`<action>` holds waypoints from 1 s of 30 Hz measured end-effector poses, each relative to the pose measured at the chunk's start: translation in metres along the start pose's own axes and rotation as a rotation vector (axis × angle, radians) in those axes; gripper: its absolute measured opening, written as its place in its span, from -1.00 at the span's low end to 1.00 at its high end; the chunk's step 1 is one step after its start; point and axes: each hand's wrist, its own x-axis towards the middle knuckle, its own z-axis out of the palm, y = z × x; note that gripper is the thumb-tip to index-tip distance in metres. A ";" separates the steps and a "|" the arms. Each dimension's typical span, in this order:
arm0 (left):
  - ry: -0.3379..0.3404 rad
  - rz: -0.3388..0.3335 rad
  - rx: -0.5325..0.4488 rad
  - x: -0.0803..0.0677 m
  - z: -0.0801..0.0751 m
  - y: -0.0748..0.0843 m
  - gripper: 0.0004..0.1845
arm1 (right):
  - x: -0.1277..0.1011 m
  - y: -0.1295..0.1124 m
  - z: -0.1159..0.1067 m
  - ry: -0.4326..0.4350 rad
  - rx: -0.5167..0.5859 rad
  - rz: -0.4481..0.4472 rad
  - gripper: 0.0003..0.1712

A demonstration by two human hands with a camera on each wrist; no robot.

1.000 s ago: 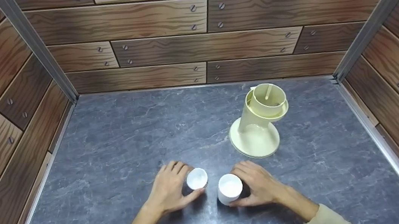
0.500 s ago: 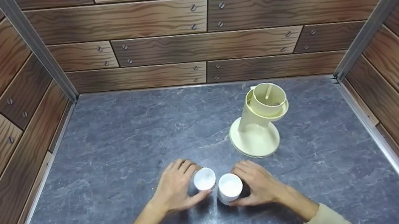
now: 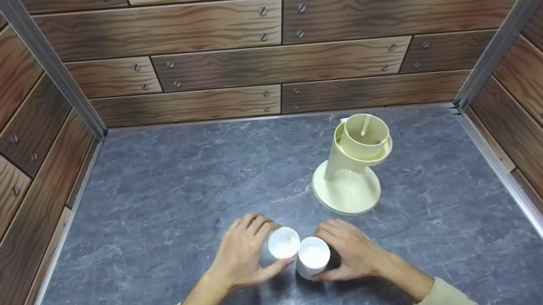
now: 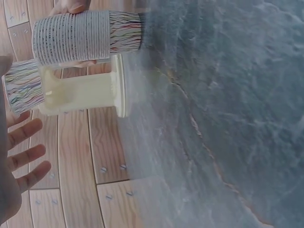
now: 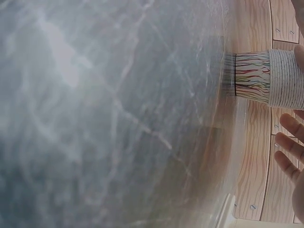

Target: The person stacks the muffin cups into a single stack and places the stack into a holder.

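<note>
The left hand (image 3: 240, 255) is curled round a single white paper cup with thin coloured wavy lines on its side (image 3: 283, 243), thumb on the near side and fingers on the far side. The right hand (image 3: 353, 252) is wrapped round a tall stack of the same striped paper cups (image 3: 313, 255), which stands on the grey marbled counter (image 3: 163, 197). Both lie just in front of the cream plastic cup dispenser with a round base (image 3: 351, 168), a little to its left.

Compared with a second ago, the single cup has travelled rightwards toward the stack. Then a clear strip of counter showed between them; half a second ago the gap had narrowed; now the two rims meet or slightly overlap in the head view. The stack and the right hand have barely shifted, and the dispenser has not moved.

The left wrist view shows the stack (image 4: 88, 37) standing on the counter with the single cup (image 4: 21, 85) beside it and higher off the surface, so the cup seems lifted rather than slid. I judge that the cup is being brought onto the stack, the right hand steadying it; whether it has begun to seat I cannot tell.
</note>
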 end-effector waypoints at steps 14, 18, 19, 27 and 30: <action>0.079 0.087 -0.010 0.009 -0.002 0.006 -0.36 | 0.000 0.002 -0.001 0.004 -0.001 -0.021 -0.25; 0.086 0.115 -0.009 0.014 -0.001 0.009 -0.37 | 0.000 0.002 -0.001 0.003 -0.007 -0.020 -0.24; 0.087 0.121 -0.009 0.015 -0.001 0.010 -0.37 | 0.000 0.002 0.000 0.002 -0.008 -0.020 -0.24; 0.081 0.139 -0.030 0.019 0.005 0.018 -0.35 | 0.000 0.000 0.001 0.004 -0.010 -0.013 -0.22; 0.072 0.144 -0.037 0.020 0.008 0.020 -0.35 | 0.000 0.000 0.001 0.003 -0.007 -0.007 -0.21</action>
